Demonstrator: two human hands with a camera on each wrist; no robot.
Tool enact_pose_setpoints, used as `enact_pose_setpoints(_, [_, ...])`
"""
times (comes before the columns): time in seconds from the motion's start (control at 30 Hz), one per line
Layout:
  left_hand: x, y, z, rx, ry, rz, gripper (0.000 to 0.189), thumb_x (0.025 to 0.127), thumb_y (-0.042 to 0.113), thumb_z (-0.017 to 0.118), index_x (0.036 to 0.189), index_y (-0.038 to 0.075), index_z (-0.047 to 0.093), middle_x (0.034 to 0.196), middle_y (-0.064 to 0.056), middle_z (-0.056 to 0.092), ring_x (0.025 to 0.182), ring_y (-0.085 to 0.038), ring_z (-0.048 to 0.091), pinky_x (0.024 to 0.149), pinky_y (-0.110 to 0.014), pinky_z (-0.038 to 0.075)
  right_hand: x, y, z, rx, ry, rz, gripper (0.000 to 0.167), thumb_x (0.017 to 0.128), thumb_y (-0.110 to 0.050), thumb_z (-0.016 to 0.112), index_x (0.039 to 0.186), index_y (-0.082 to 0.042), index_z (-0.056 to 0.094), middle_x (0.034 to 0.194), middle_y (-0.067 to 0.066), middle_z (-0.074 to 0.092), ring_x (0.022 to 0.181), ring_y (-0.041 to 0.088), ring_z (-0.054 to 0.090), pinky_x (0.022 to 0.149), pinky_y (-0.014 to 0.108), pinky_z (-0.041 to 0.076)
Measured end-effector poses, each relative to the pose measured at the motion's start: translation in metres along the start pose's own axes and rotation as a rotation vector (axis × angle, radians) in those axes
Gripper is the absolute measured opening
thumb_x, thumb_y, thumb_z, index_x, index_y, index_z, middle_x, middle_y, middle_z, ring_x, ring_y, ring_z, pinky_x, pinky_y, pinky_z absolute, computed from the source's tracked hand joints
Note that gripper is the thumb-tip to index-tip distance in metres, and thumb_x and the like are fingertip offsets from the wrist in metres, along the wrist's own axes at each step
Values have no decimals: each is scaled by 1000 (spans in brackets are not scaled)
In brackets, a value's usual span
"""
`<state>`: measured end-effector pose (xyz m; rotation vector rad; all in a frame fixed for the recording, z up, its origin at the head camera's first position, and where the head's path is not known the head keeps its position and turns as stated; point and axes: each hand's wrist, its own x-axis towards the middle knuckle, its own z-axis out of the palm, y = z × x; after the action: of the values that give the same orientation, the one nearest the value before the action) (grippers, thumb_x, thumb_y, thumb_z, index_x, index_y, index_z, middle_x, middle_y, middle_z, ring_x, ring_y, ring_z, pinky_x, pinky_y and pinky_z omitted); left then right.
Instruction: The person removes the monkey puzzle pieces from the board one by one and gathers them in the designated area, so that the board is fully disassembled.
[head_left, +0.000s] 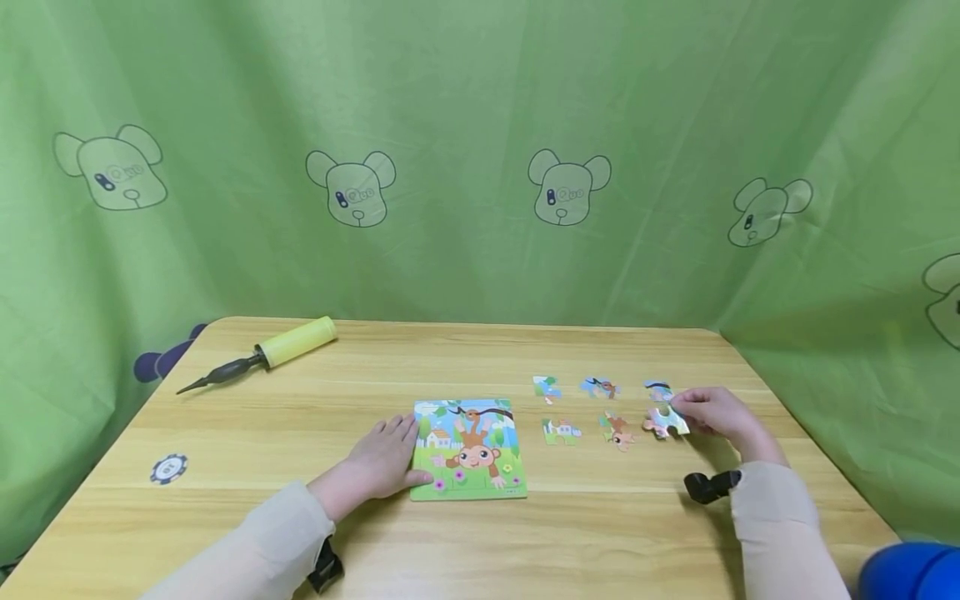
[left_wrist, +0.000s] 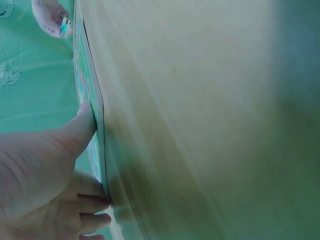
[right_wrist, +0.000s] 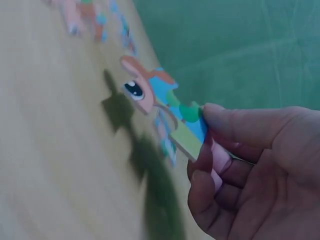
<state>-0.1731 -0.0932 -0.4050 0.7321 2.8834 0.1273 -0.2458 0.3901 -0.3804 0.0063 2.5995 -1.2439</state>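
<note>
A square puzzle board (head_left: 471, 492) with a monkey picture lies near the middle of the table. My left hand (head_left: 380, 460) rests at its left edge with the fingers straight. In the left wrist view the left thumb (left_wrist: 82, 122) lies over the board's rim. My right hand (head_left: 722, 417) pinches a puzzle piece (head_left: 666, 422) between thumb and fingers, above the table at the right. That piece shows an eye and green and blue parts in the right wrist view. A pink shape (right_wrist: 220, 156) shows among the right fingers; I cannot tell what it is.
Loose puzzle pieces lie right of the board, among them a house piece (head_left: 561, 432), a monkey piece (head_left: 617, 432) and a branch piece (head_left: 658, 390). A yellow hand pump (head_left: 300, 342) lies back left, a round chip (head_left: 169, 468) front left. A blue object (head_left: 911, 571) stands front right.
</note>
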Motion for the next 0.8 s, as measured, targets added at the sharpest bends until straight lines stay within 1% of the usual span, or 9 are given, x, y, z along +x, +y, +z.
enact_pose_setpoints(0.17, [0,-1,0,4,2,-1,80,87,51,53,136,-10,35,143,-23,31,131,-36,28,107,-46,23,6,24,-6,-55,5,36,21,94,-13,53,93,7,59,75,1,55,68,14,51,58,26,47])
enact_pose_setpoints(0.3, [1,-1,0,6,-1,-5,80,87,52,53,137,-9,35,143,-22,30,131,-35,28,107,-46,22,9,35,-10,-78,33,55,21,93,-13,53,92,6,59,76,2,55,70,15,51,59,27,48])
enact_pose_setpoints(0.53, [2,-2,2,3,5,-3,80,87,51,53,136,-10,35,143,-23,31,131,-36,28,107,-46,23,7,37,-14,-70,73,89,28,93,-15,54,98,12,60,74,1,56,68,14,51,58,27,48])
enact_pose_setpoints(0.8, [1,-1,0,4,-2,-3,80,87,51,53,136,-9,35,143,-22,31,131,-35,28,107,-45,22,8,35,-15,-60,95,121,27,92,-15,56,96,11,61,73,1,55,67,14,50,58,27,48])
